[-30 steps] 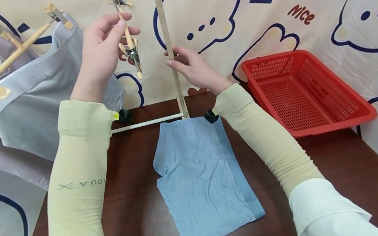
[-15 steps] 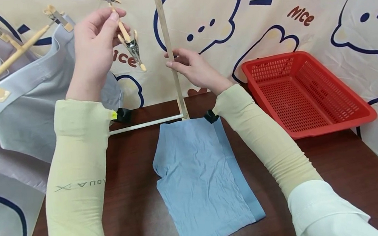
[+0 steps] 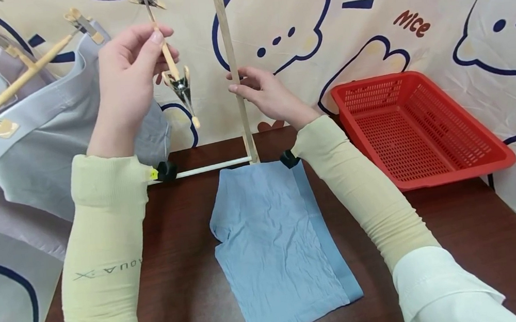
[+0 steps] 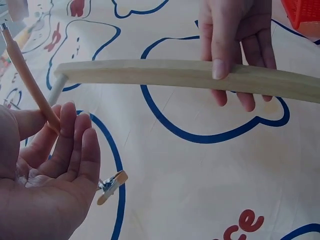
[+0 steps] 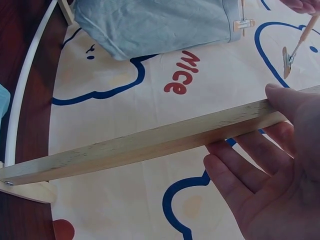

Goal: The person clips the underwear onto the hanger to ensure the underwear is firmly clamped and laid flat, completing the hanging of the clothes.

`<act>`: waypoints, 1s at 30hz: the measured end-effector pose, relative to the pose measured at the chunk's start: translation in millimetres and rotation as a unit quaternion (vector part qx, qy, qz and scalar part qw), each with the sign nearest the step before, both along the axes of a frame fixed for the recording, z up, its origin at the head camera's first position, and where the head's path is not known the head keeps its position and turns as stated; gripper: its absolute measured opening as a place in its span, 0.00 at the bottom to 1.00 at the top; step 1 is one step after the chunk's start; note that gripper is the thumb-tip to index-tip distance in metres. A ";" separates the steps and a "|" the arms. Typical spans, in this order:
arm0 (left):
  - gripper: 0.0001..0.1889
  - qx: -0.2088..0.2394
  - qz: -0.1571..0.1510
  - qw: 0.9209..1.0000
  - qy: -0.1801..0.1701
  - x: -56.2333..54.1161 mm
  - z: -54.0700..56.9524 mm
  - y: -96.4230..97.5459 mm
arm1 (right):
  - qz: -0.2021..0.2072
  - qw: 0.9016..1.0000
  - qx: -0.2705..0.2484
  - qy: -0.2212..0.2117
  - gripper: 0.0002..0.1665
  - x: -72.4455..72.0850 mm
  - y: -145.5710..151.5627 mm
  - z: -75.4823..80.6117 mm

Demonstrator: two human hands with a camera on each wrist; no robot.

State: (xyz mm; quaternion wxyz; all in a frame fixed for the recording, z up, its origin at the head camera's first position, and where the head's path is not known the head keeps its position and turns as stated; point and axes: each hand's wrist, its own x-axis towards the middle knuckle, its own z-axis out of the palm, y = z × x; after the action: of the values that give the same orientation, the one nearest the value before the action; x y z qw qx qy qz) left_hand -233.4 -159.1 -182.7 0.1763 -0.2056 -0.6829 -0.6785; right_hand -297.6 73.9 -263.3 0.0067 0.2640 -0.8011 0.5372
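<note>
My left hand pinches the wooden bar of a clip hanger between thumb and fingers, up at the left of the head view. A metal clip with wooden tips dangles from the bar's near end, holding nothing. With thumb and fingertips, my right hand grips the wooden upright of a rack partway up. Flat on the table below lie light blue shorts, their waistband along the right side.
Grey clothing hangs from clip hangers at the left. A red plastic basket sits at the back right of the brown table. A white rod runs from the upright's foot. Behind is a patterned cloth.
My left hand has shifted slightly left with the hanger, rising and then dropping back, and the dangling clip has turned. The right hand keeps its hold on the upright.
</note>
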 end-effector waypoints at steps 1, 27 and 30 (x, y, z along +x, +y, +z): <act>0.09 -0.001 0.000 1.000 0.000 1.6 -2.2 0.2 | 0.001 1.000 -0.001 -0.002 0.24 0.0 0.0 -0.3; 0.09 -0.023 -0.012 1.000 0.001 31.7 -74.7 8.6 | -0.085 0.995 0.044 0.010 0.37 34.2 22.3 24.0; 0.09 -0.043 -0.009 0.999 0.007 33.9 -82.7 10.3 | -0.082 0.996 0.038 0.026 0.35 44.9 25.4 28.9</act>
State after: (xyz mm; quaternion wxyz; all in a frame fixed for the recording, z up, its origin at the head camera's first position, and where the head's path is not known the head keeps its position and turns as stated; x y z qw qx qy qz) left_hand -199.4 -148.8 -265.4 0.1658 -0.2236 -0.7081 -0.6489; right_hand -252.7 99.3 -234.4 0.0612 0.2112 -0.8393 0.4972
